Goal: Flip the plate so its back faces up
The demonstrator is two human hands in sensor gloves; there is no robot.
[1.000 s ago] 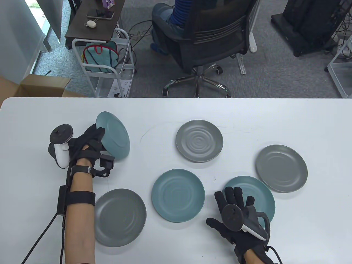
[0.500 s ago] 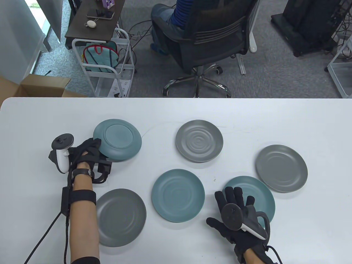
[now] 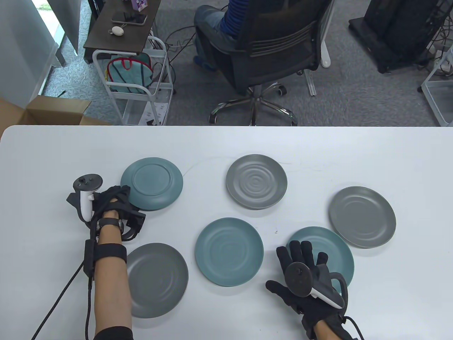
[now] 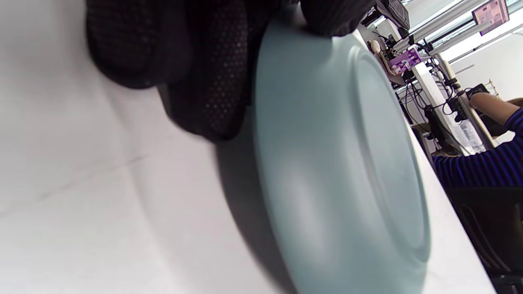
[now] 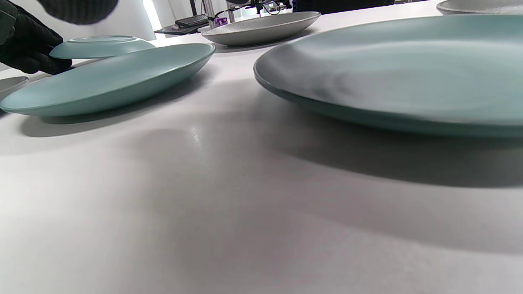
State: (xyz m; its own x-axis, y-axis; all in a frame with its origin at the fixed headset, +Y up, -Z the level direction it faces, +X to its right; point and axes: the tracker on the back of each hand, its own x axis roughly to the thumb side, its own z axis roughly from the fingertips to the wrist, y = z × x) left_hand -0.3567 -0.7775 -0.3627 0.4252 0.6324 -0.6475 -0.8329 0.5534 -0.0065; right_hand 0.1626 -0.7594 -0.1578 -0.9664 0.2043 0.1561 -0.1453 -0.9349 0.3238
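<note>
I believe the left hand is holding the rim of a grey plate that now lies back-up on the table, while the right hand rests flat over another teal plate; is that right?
Not quite: the plate that the left hand holds by its rim is teal, not grey, as the table view shows. The rest stands: it lies back-up, foot ring showing, and the right hand rests flat over another teal plate.

A white bench point(image 3: 318, 148) spans the lower part of the table view. Six plates lie on it. An upturned teal plate point(image 3: 152, 183) sits at centre left, back facing up. A grey plate point(image 3: 256, 181) lies at centre, another grey plate point(image 3: 361, 216) at right, and a third grey plate point(image 3: 159, 279) at lower left. A teal plate point(image 3: 229, 251) lies at lower centre, and another teal plate point(image 3: 332, 248) at lower right, partly under the right hand point(image 3: 304, 279), whose fingers rest on it.
</note>
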